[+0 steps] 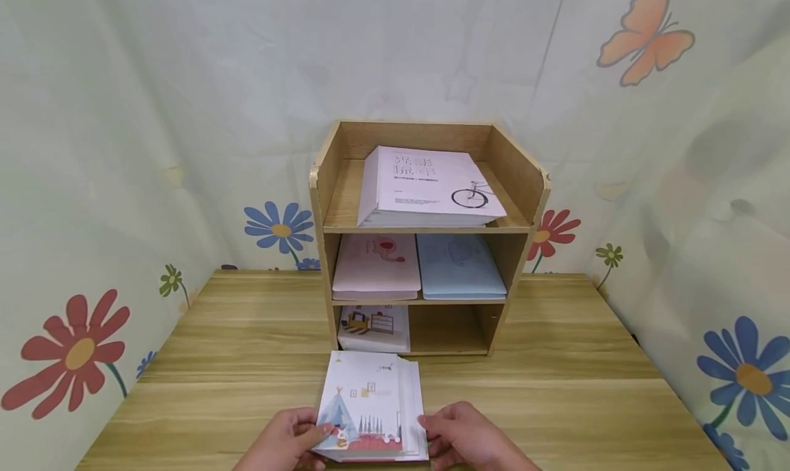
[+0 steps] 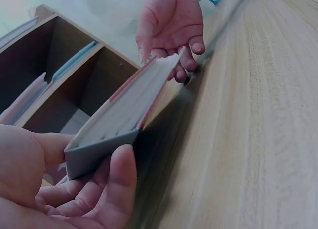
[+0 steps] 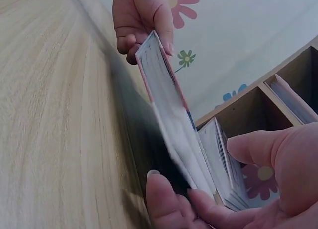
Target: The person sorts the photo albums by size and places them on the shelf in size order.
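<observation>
In front of the shelf I hold a white hardcover notebook (image 1: 361, 402), its cover printed with a blue tent and a red strip. My left hand (image 1: 296, 437) grips the spine side, thumb on the cover and fingers beneath; the grey spine (image 2: 102, 152) shows in the left wrist view. White pages (image 1: 415, 409) fan out on the right. There my right hand (image 1: 465, 433) is at the page edge, fingers low beside it. In the right wrist view its thumb (image 3: 253, 147) stands apart from the notebook, while a fingertip meets the lower edge.
Behind stands a wooden shelf unit (image 1: 416, 230). A thick white book (image 1: 432, 183) lies on top; a pink folder (image 1: 376, 265) and a blue folder (image 1: 459, 265) fill the middle. Another notebook (image 1: 376, 327) sits bottom left. The wooden table (image 1: 574, 389) meets a flowered curtain (image 1: 185, 80).
</observation>
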Action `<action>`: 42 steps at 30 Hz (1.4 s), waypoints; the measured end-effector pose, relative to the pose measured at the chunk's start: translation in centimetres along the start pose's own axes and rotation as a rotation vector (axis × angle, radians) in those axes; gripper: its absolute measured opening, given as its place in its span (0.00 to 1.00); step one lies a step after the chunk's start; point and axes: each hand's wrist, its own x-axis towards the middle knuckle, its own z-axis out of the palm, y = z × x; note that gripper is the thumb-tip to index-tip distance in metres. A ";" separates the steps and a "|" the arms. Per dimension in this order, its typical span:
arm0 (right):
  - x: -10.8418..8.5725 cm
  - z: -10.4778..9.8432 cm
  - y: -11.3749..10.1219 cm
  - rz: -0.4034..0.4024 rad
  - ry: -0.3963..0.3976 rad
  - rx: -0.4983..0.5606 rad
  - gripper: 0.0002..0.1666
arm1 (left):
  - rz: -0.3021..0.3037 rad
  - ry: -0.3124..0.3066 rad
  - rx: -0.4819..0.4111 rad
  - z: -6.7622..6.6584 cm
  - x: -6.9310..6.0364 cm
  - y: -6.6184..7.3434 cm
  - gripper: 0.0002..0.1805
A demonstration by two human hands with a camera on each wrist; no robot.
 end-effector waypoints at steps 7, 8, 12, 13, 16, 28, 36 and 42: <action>0.3 0.7 0.6 -0.020 0.011 0.053 0.23 | 0.067 -0.024 -0.170 0.7 0.1 -0.8 0.30; 0.4 0.7 0.7 -0.021 0.012 0.053 0.27 | 0.080 -0.022 -0.187 0.8 0.1 -0.9 0.31; 0.8 1.0 0.9 -0.020 0.037 0.018 0.37 | 0.106 -0.005 -0.261 1.2 0.1 -1.1 0.39; 0.9 1.0 0.9 -0.019 0.049 -0.006 0.36 | 0.108 0.001 -0.275 1.3 0.1 -1.1 0.40; 1.2 1.3 0.8 -0.025 0.086 -0.075 0.32 | 0.102 0.027 -0.294 1.6 0.0 -1.1 0.41; 0.7 1.9 0.9 -0.127 0.086 -0.043 0.48 | 0.125 0.082 -0.355 2.4 -0.7 -0.9 0.51; 0.4 1.9 0.8 -0.135 0.087 -0.005 0.54 | 0.120 0.082 -0.431 2.6 -1.0 -0.7 0.52; -0.1 1.6 1.0 -0.169 0.099 0.023 0.56 | 0.125 0.064 -0.447 2.8 -1.1 -0.7 0.52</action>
